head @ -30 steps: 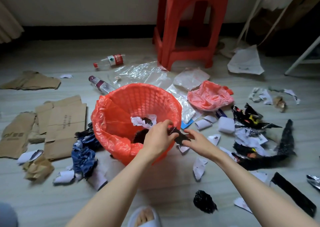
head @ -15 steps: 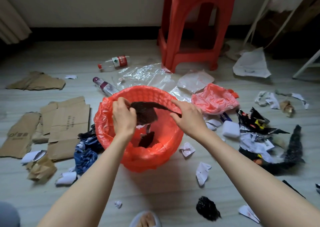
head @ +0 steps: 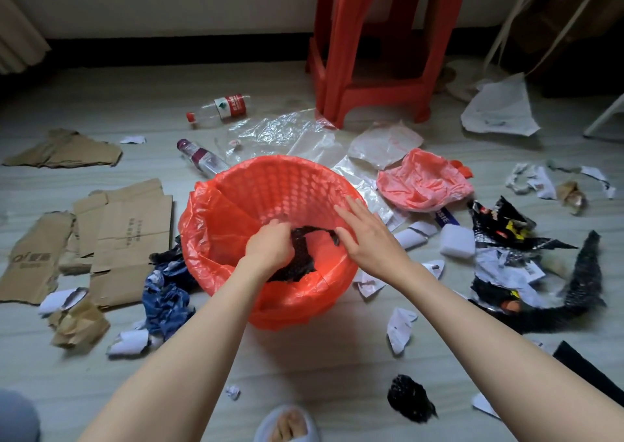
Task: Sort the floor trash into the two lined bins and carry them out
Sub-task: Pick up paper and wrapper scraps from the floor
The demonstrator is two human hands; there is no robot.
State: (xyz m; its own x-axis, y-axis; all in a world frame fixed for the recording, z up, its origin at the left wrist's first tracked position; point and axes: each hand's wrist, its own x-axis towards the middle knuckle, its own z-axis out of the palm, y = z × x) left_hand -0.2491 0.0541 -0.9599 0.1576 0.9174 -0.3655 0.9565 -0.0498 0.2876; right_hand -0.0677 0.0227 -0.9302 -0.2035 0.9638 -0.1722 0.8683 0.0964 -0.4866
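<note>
Black plastic scrap [head: 305, 256], crinkled and dull, sat low inside the red lined bin [head: 270, 185] at mid-floor. The left hand [head: 270, 249] was curled round it, pushing it down; the right hand [head: 368, 239] hovered flat-fingered over the near rim, holding nothing. Risk, by the look of it: the springy scrap could pop back up once released, or a hard shove could drag the loose liner off the rim. Cardboard pieces [head: 118, 235], two bottles [head: 219, 109] and torn paper [head: 400, 328] lay scattered around.
</note>
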